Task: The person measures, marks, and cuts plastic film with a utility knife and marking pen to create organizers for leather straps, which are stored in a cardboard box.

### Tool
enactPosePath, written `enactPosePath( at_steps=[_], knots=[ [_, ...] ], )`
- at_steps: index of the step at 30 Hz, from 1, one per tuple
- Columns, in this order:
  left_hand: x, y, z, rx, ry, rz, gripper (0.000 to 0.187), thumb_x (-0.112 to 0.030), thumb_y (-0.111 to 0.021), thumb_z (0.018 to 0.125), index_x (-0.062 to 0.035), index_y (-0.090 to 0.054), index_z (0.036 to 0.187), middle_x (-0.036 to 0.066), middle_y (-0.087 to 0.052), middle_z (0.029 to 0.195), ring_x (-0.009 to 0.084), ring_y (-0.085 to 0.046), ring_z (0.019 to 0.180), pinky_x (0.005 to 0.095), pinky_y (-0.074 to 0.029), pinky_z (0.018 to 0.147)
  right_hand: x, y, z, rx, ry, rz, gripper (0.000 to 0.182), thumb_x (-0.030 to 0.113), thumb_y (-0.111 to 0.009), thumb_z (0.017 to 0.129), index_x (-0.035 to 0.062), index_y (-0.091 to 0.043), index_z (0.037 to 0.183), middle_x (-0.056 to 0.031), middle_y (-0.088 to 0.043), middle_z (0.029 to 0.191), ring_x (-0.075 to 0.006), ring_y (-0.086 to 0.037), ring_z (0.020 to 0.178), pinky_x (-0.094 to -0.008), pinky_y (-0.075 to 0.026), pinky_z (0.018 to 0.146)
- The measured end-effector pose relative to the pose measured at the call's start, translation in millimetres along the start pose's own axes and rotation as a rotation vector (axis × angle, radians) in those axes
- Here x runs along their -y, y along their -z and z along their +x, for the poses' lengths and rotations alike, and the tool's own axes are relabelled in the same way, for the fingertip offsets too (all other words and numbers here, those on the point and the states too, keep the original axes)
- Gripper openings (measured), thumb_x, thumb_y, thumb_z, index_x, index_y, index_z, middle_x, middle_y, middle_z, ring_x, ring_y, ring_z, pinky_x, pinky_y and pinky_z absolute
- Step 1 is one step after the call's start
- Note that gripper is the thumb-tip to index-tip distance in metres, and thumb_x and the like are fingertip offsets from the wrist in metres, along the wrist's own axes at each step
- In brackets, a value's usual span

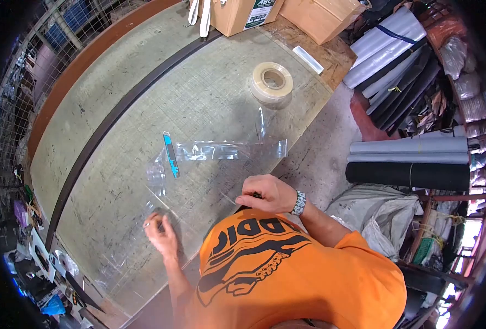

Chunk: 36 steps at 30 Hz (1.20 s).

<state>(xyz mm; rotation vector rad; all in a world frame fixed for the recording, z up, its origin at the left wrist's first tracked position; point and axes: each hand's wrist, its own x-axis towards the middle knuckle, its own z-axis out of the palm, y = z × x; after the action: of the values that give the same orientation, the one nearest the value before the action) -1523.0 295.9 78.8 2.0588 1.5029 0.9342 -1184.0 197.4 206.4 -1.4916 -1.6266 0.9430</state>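
Note:
A long strip of clear plastic film [215, 150] lies loosely across the worktable, folding back on itself at the left. My left hand [160, 233] is at the film near the table's front, fingers curled and thumb close to them. Near the table edge in front of my body, my right hand [267, 193] is closed, with a watch on its wrist. A small dark bit shows between its fingers, and I cannot tell what it is. Beyond my hands, a blue and grey printed ruler-like strip [171, 154] rests across the film. Farther back is a roll of clear film [259, 82].
A dark curved bar [108, 112] runs along the worktable [204, 82]. Cardboard boxes [232, 19] stand at the far end, near a small white strip [308, 59]. Rolls of grey and black sheet material [407, 151] lie off to the right. Wire mesh [32, 71] borders the left.

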Motion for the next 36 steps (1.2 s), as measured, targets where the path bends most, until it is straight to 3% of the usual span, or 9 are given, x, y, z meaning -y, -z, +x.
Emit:
enactPosePath(
  at_steps=[3, 6, 15, 18, 21, 24, 28, 33, 36],
  knots=[
    [9, 26, 4, 0.003, 0.012, 0.322, 0.042, -0.007, -0.073, 0.081, -0.0031, -0.062, 0.121, 0.019, -0.059, 0.123, 0.0360, -0.054, 0.118, 0.0469, -0.041, 0.100, -9, -2, 4, 0.020, 0.034, 0.003, 0.027, 0.021, -0.071, 0.091, 0.0006, -0.061, 0.077, -0.0121, -0.057, 0.070, -0.0291, -0.058, 0.064, -0.0388, -0.044, 0.058],
    [34, 32, -7, 0.072, 0.065, 0.407, 0.059, -0.011, -0.074, 0.081, -0.0065, -0.054, 0.136, 0.020, -0.055, 0.130, 0.0368, -0.049, 0.124, 0.0487, -0.037, 0.105, -14, -7, 5, 0.061, 0.032, -0.006, 0.034, 0.027, -0.067, 0.094, 0.0006, -0.058, 0.075, -0.0135, -0.056, 0.070, -0.0309, -0.057, 0.065, -0.0409, -0.044, 0.060],
    [54, 35, -7, 0.304, 0.177, 0.456, 0.025, -0.012, -0.075, 0.078, -0.0040, -0.068, 0.101, 0.016, -0.062, 0.119, 0.0361, -0.050, 0.119, 0.0481, -0.037, 0.102, -19, -8, 1, 0.050, 0.048, 0.000, 0.037, 0.031, -0.064, 0.095, 0.0007, -0.057, 0.075, -0.0144, -0.055, 0.070, -0.0325, -0.056, 0.065, -0.0416, -0.045, 0.061],
    [32, 36, -6, 0.180, -0.005, 0.427, 0.017, -0.010, -0.076, 0.076, -0.0037, -0.067, 0.090, 0.016, -0.064, 0.111, 0.0362, -0.056, 0.110, 0.0455, -0.042, 0.096, -22, -6, -7, 0.026, 0.047, -0.001, 0.033, 0.026, -0.068, 0.094, 0.0007, -0.058, 0.076, -0.0137, -0.055, 0.070, -0.0318, -0.057, 0.064, -0.0404, -0.044, 0.060],
    [9, 39, 3, 0.376, 0.211, 0.082, 0.021, -0.013, -0.080, 0.077, -0.0010, -0.064, 0.084, 0.011, -0.066, 0.088, 0.0252, -0.062, 0.087, 0.0381, -0.048, 0.080, -29, -9, -16, 0.031, 0.016, -0.017, 0.030, 0.025, -0.069, 0.093, 0.0008, -0.060, 0.078, -0.0131, -0.057, 0.071, -0.0308, -0.058, 0.065, -0.0388, -0.044, 0.060],
    [-60, 30, 12, 0.511, 0.366, -0.186, 0.020, -0.009, -0.080, 0.078, -0.0021, -0.062, 0.079, 0.005, -0.065, 0.078, 0.0151, -0.057, 0.071, 0.0306, -0.048, 0.068, -38, -15, -23, 0.089, -0.086, -0.018, 0.028, 0.028, -0.070, 0.092, 0.0011, -0.064, 0.086, -0.0120, -0.062, 0.076, -0.0282, -0.061, 0.069, -0.0363, -0.048, 0.063],
    [-121, -14, 7, 0.681, 0.391, -0.539, 0.025, -0.012, -0.082, 0.079, -0.0036, -0.058, 0.074, -0.001, -0.058, 0.071, 0.0092, -0.052, 0.070, 0.0285, -0.046, 0.063, -37, -32, -33, -0.060, -0.135, 0.185, 0.034, 0.033, -0.074, 0.090, 0.0018, -0.067, 0.101, -0.0096, -0.068, 0.088, -0.0222, -0.066, 0.077, -0.0335, -0.053, 0.071],
    [-160, -71, 0, 0.810, 0.266, -0.520, 0.028, -0.013, -0.080, 0.079, -0.0034, -0.054, 0.072, 0.001, -0.053, 0.062, 0.0083, -0.049, 0.064, 0.0291, -0.043, 0.057, -30, -21, -44, -0.119, -0.153, 0.280, 0.035, 0.029, -0.074, 0.089, -0.0005, -0.065, 0.106, -0.0102, -0.069, 0.098, -0.0186, -0.067, 0.085, -0.0309, -0.054, 0.075],
    [-189, -76, 4, 0.825, 0.164, -0.406, 0.025, -0.005, -0.073, 0.083, -0.0047, -0.052, 0.071, -0.002, -0.052, 0.062, 0.0075, -0.050, 0.062, 0.0273, -0.041, 0.054, -31, -12, -61, -0.151, -0.266, 0.289, 0.027, 0.021, -0.074, 0.090, -0.0002, -0.065, 0.105, -0.0089, -0.069, 0.099, -0.0166, -0.067, 0.085, -0.0293, -0.054, 0.075]
  ],
)
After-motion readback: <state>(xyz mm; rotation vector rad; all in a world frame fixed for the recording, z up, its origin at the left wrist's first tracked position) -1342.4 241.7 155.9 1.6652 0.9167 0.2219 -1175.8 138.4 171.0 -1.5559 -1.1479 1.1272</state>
